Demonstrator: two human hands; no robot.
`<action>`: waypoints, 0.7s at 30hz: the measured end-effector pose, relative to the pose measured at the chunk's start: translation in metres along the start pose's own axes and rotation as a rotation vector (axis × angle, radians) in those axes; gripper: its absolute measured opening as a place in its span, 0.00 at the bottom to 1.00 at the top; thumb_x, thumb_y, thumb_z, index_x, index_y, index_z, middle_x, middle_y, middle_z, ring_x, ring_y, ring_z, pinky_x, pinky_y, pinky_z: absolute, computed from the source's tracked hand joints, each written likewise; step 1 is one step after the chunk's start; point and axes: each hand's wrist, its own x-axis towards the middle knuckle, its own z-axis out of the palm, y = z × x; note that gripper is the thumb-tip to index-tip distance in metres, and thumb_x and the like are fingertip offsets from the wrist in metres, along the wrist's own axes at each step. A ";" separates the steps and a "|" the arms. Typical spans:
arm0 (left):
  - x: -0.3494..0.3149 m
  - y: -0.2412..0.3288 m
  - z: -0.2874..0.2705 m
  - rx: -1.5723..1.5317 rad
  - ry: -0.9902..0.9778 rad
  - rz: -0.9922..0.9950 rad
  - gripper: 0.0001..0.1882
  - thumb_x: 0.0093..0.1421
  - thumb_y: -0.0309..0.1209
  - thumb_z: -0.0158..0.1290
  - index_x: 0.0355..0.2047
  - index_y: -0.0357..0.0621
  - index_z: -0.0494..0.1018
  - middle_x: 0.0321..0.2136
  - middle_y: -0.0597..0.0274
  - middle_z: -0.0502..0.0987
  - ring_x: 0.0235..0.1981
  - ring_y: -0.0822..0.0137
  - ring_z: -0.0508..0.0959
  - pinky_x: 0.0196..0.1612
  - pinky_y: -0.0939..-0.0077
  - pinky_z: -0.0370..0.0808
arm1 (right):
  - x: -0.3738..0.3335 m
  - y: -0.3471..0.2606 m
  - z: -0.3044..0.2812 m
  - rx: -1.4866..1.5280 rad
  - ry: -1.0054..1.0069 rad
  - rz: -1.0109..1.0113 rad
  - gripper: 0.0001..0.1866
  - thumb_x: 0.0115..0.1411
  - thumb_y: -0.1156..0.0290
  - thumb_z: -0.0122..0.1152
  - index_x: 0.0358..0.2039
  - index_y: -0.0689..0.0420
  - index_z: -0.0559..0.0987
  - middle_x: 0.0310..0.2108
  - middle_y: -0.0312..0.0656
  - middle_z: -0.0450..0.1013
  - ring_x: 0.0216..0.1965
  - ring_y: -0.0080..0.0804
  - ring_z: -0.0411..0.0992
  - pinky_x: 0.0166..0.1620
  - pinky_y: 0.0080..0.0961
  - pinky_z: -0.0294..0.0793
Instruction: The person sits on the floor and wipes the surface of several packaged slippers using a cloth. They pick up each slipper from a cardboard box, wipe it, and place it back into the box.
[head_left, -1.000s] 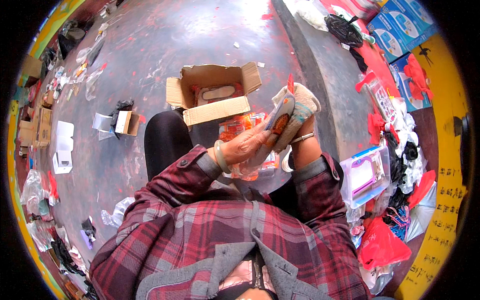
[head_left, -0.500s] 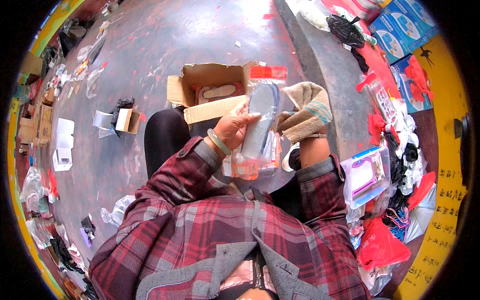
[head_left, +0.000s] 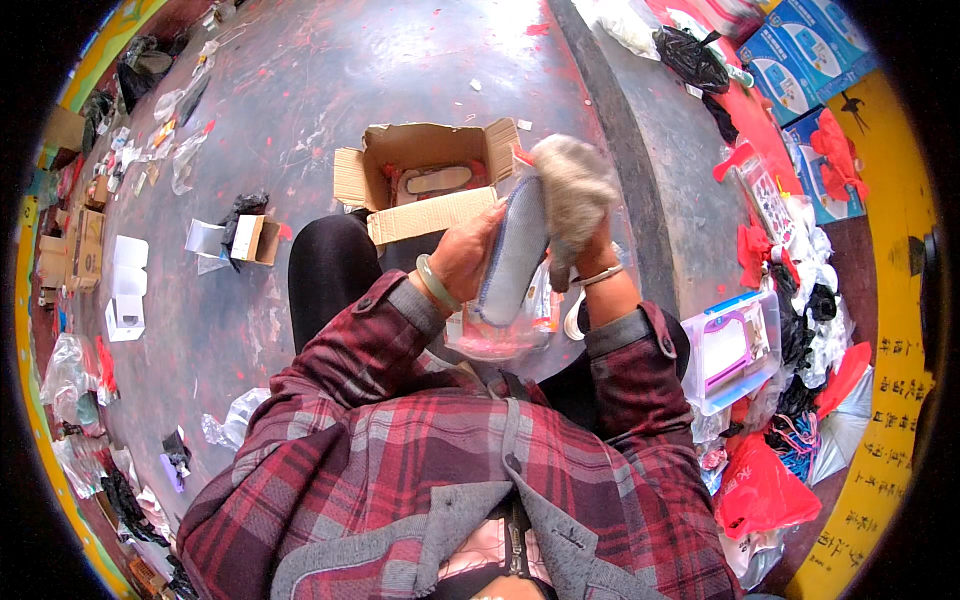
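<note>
My left hand [head_left: 466, 250] grips a grey insole with a blue edge [head_left: 513, 255] in a clear plastic bag, holding it tilted over my lap. A beige-brown cloth [head_left: 575, 185], blurred by motion, is in my right hand [head_left: 601, 250] and lies against or just in front of the bag's upper right side. The cloth hides most of my right fingers. Just beyond my left hand stands an open cardboard box [head_left: 425, 216], with a packaged insole [head_left: 440, 180] lying inside. Below the held insole, more clear and orange packets [head_left: 490, 335] show between my legs.
A small open carton [head_left: 256, 241] and a white box [head_left: 127, 290] stand on the floor to the left. On the right are a clear plastic case [head_left: 735, 350], a red bag [head_left: 765, 487] and heaped plastic bags. A dark raised strip [head_left: 640, 160] crosses the floor.
My right hand has swung the cloth up and left against the insole bag. The insole has tilted and come slightly lower, and the bag's red top is now mostly hidden.
</note>
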 end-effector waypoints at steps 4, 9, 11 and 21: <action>-0.001 0.001 0.008 0.028 0.112 0.196 0.22 0.66 0.40 0.35 0.55 0.40 0.60 0.49 0.54 0.69 0.46 0.62 0.73 0.52 0.65 0.68 | -0.012 -0.037 0.040 0.820 -0.106 0.390 0.19 0.63 0.67 0.44 0.54 0.55 0.64 0.50 0.36 0.65 0.50 0.26 0.65 0.55 0.25 0.62; -0.003 0.017 -0.009 -0.142 0.038 0.226 0.20 0.66 0.38 0.35 0.51 0.38 0.64 0.47 0.54 0.71 0.46 0.62 0.72 0.53 0.67 0.68 | -0.014 -0.047 0.057 1.476 -0.054 0.887 0.20 0.63 0.61 0.41 0.52 0.55 0.66 0.49 0.41 0.68 0.46 0.28 0.69 0.52 0.28 0.67; -0.001 0.027 -0.022 -0.163 0.113 0.278 0.19 0.65 0.38 0.37 0.47 0.38 0.67 0.43 0.52 0.73 0.43 0.60 0.74 0.50 0.64 0.70 | -0.016 -0.072 0.066 1.422 -0.011 1.059 0.23 0.58 0.59 0.45 0.53 0.55 0.67 0.55 0.43 0.62 0.57 0.34 0.59 0.63 0.36 0.48; 0.002 0.064 -0.115 -0.135 0.327 0.483 0.22 0.64 0.37 0.33 0.51 0.33 0.61 0.45 0.46 0.71 0.43 0.52 0.75 0.50 0.54 0.70 | -0.019 -0.097 0.076 -0.394 -0.622 -0.609 0.14 0.60 0.72 0.46 0.46 0.57 0.71 0.47 0.41 0.70 0.48 0.30 0.68 0.51 0.30 0.68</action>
